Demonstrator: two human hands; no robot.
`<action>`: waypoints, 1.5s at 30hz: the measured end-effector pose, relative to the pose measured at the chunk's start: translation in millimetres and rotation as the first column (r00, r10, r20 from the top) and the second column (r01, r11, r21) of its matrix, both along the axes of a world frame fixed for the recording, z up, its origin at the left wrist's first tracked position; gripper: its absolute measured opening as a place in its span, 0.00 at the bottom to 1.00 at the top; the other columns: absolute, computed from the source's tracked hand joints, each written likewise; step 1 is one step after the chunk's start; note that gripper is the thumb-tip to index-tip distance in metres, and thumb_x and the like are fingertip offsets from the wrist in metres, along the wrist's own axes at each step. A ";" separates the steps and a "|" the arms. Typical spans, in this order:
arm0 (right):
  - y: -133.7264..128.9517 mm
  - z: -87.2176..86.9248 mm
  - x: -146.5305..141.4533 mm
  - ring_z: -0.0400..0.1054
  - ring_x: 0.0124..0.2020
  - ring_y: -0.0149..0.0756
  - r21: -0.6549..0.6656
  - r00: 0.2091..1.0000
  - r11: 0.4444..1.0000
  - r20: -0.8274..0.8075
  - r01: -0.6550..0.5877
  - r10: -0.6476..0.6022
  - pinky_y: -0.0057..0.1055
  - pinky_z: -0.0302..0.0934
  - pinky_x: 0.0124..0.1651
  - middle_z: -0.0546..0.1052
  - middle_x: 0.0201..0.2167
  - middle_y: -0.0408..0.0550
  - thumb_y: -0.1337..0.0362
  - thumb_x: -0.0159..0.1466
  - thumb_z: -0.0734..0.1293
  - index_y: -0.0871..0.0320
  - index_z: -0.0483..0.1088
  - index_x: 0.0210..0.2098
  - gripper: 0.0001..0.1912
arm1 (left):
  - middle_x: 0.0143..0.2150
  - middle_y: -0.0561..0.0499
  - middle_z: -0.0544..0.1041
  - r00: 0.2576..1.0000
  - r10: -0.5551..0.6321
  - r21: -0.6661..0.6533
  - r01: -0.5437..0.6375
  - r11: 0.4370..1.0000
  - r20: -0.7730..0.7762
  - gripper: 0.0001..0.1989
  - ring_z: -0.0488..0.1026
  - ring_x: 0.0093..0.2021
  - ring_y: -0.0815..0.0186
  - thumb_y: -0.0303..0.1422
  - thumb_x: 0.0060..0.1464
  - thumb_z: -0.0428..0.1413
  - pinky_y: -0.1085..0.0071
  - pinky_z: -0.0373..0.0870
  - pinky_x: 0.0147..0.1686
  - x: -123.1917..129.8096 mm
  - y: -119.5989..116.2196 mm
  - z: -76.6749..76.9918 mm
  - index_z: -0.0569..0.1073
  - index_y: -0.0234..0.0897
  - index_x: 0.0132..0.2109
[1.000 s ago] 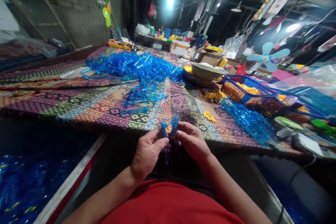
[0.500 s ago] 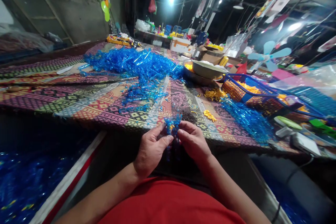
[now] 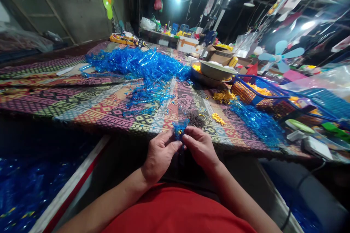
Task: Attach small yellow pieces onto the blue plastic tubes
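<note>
At the table's near edge, a clear blue plastic piece (image 3: pixel 179 128) with small yellow bits in it is pinched between both hands. My left hand (image 3: pixel 161 154) closes thumb and fingers on its left side. My right hand (image 3: pixel 201 145) grips the right side the same way. The piece's exact kind I cannot make out, and its lower part is hidden by fingers and shadow. Just beyond my right fingers lies a heap of tiny dark parts (image 3: pixel 197 119). A small cluster of yellow parts (image 3: pixel 218 118) rests to the right of it.
A patterned cloth (image 3: pixel 109 105) covers the table. Farther back spreads a big heap of blue plastic pieces (image 3: pixel 136 63). To the right are stacked bowls (image 3: pixel 217 72), a blue basket (image 3: pixel 273 100) with yellow parts, another blue heap (image 3: pixel 254 122), and a small fan (image 3: pixel 280 57).
The two blue halves between my hands, apart before, now sit together as one shape. My right hand has shifted slightly left toward my left hand.
</note>
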State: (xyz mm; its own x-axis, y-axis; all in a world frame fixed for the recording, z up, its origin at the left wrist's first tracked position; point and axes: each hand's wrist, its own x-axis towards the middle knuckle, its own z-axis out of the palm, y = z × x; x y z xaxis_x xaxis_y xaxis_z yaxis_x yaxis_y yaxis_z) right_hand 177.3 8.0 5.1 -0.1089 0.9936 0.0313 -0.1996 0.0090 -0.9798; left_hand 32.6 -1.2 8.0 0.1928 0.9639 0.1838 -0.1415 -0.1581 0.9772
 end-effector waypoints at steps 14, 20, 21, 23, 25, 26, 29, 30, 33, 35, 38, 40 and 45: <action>-2.0 -3.3 -3.8 0.60 0.22 0.24 0.009 0.998 0.998 -0.017 0.059 -0.059 0.23 0.58 0.24 0.72 0.27 0.43 0.62 0.53 0.71 0.59 0.72 0.33 0.09 | 0.46 0.50 0.76 0.991 0.055 0.100 -0.043 0.994 -0.119 0.17 0.70 0.47 0.62 0.26 0.50 0.55 0.68 0.63 0.52 -0.8 1.6 -2.9 0.75 0.40 0.48; -1.3 -5.0 -2.3 0.62 0.23 0.24 0.025 0.998 0.998 0.020 0.058 -0.059 0.23 0.59 0.25 0.73 0.27 0.42 0.63 0.54 0.70 0.58 0.73 0.33 0.08 | 0.46 0.50 0.76 0.988 0.059 0.144 -0.038 0.989 -0.145 0.16 0.70 0.48 0.62 0.26 0.51 0.55 0.68 0.62 0.52 -1.8 4.6 -2.5 0.75 0.40 0.48; -1.2 -5.5 -2.0 0.62 0.23 0.24 0.033 0.997 0.997 0.033 0.065 -0.066 0.23 0.59 0.25 0.73 0.27 0.42 0.63 0.54 0.70 0.58 0.73 0.33 0.08 | 0.45 0.50 0.76 0.986 0.051 0.161 -0.026 0.987 -0.157 0.16 0.70 0.48 0.62 0.26 0.51 0.54 0.68 0.62 0.52 -2.3 5.4 -2.7 0.75 0.40 0.47; -1.2 -6.2 -1.6 0.62 0.22 0.25 0.047 0.995 0.996 0.065 0.076 -0.079 0.24 0.59 0.25 0.73 0.27 0.42 0.62 0.54 0.70 0.58 0.73 0.33 0.08 | 0.45 0.49 0.76 0.984 0.036 0.189 -0.002 0.982 -0.176 0.16 0.70 0.48 0.61 0.25 0.51 0.54 0.68 0.62 0.52 -3.3 6.7 -3.6 0.75 0.40 0.48; -1.5 -6.4 -1.7 0.62 0.22 0.25 0.043 0.993 0.996 0.084 0.079 -0.083 0.25 0.59 0.25 0.72 0.26 0.42 0.61 0.54 0.70 0.59 0.72 0.32 0.09 | 0.44 0.49 0.76 0.981 0.029 0.208 0.012 0.978 -0.190 0.16 0.70 0.48 0.61 0.25 0.51 0.54 0.67 0.62 0.52 -4.1 7.8 -4.6 0.75 0.40 0.48; -1.7 -6.2 -1.9 0.61 0.21 0.25 0.036 0.993 0.996 0.087 0.081 -0.084 0.25 0.59 0.24 0.72 0.26 0.42 0.61 0.54 0.70 0.59 0.72 0.32 0.09 | 0.44 0.49 0.76 0.980 0.029 0.215 0.015 0.977 -0.198 0.16 0.70 0.48 0.61 0.25 0.51 0.54 0.67 0.62 0.52 -4.4 8.3 -4.9 0.75 0.40 0.48; -1.8 -4.9 -3.1 0.60 0.20 0.25 0.031 0.990 0.995 0.100 0.095 -0.098 0.25 0.58 0.24 0.71 0.24 0.41 0.61 0.54 0.70 0.59 0.71 0.30 0.09 | 0.43 0.48 0.76 0.976 0.023 0.220 0.025 0.975 -0.214 0.15 0.70 0.47 0.60 0.26 0.51 0.54 0.67 0.63 0.51 -4.9 10.1 -4.5 0.75 0.39 0.47; -1.6 -4.3 -3.5 0.60 0.20 0.25 0.041 0.988 0.994 0.112 0.105 -0.109 0.25 0.57 0.23 0.70 0.22 0.40 0.61 0.54 0.71 0.59 0.71 0.29 0.08 | 0.43 0.48 0.76 0.977 0.020 0.219 0.027 0.975 -0.212 0.15 0.70 0.46 0.61 0.26 0.51 0.54 0.67 0.63 0.51 -5.0 10.6 -3.9 0.75 0.39 0.46; -0.5 -3.1 -4.3 0.58 0.18 0.24 0.081 0.978 0.987 0.148 0.139 -0.150 0.24 0.55 0.22 0.68 0.19 0.38 0.61 0.53 0.71 0.58 0.71 0.27 0.07 | 0.44 0.48 0.76 0.989 0.002 0.184 0.025 0.983 -0.146 0.13 0.70 0.47 0.61 0.29 0.53 0.54 0.67 0.61 0.53 -4.5 10.4 -2.7 0.76 0.39 0.45; 0.3 -2.9 -4.8 0.59 0.19 0.25 0.111 0.969 0.976 0.142 0.186 -0.200 0.24 0.56 0.22 0.70 0.21 0.39 0.62 0.52 0.72 0.58 0.71 0.28 0.07 | 0.43 0.48 0.76 0.997 -0.063 0.055 0.065 0.996 -0.035 0.14 0.71 0.44 0.62 0.33 0.54 0.53 0.66 0.65 0.50 -3.0 8.2 -3.9 0.75 0.38 0.47; 1.7 -2.3 -7.1 0.63 0.21 0.27 0.158 0.948 0.951 0.133 0.267 -0.288 0.25 0.59 0.24 0.72 0.24 0.40 0.63 0.50 0.73 0.57 0.70 0.30 0.10 | 0.32 0.50 0.77 0.956 -0.164 -0.243 0.224 0.944 0.242 0.19 0.72 0.29 0.67 0.38 0.55 0.52 0.70 0.71 0.32 0.9 4.0 -8.4 0.70 0.37 0.53; 2.5 -1.1 -10.7 0.62 0.18 0.26 0.125 0.959 0.964 0.134 0.236 -0.252 0.24 0.59 0.20 0.71 0.20 0.38 0.62 0.50 0.73 0.56 0.68 0.31 0.12 | 0.25 0.52 0.74 0.891 -0.161 -0.346 0.323 0.881 0.424 0.21 0.70 0.21 0.70 0.38 0.55 0.53 0.75 0.68 0.22 3.6 3.5 -10.6 0.67 0.37 0.55; 2.6 2.3 -23.1 0.57 0.08 0.24 -0.082 0.990 0.988 -0.072 -0.128 0.122 0.23 0.54 0.10 0.67 0.14 0.35 0.58 0.56 0.69 0.57 0.64 0.32 0.12 | 0.29 0.52 0.74 0.775 -0.070 -0.378 0.383 0.843 0.628 0.25 0.70 0.16 0.72 0.32 0.52 0.55 0.79 0.63 0.13 4.6 9.8 -10.1 0.62 0.41 0.58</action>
